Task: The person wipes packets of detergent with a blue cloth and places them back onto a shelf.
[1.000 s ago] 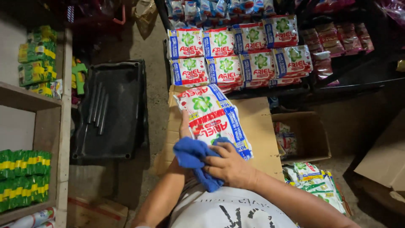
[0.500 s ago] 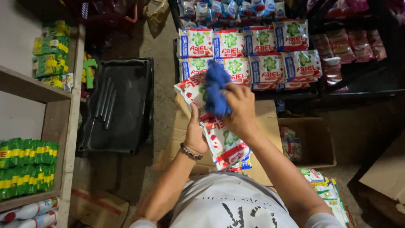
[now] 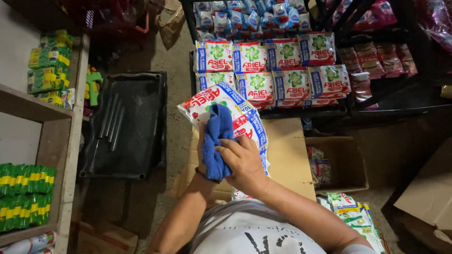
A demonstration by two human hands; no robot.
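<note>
From my distant seat I see the left hand mostly hidden under the detergent packet, gripping it from below above the left edge of the cardboard box. The right hand is closed on a blue cloth, pressing it on the packet's face. I judge that a hard wipe could slide the smooth packet off the supporting fingers, down onto the box.

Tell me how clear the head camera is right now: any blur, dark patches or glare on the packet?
Head view: sharp on the right hand pressing the blue cloth against the detergent packet; little glare there; wide-angle bending at the edges; the black tray and lower right corner sit in deep shadow.
</note>
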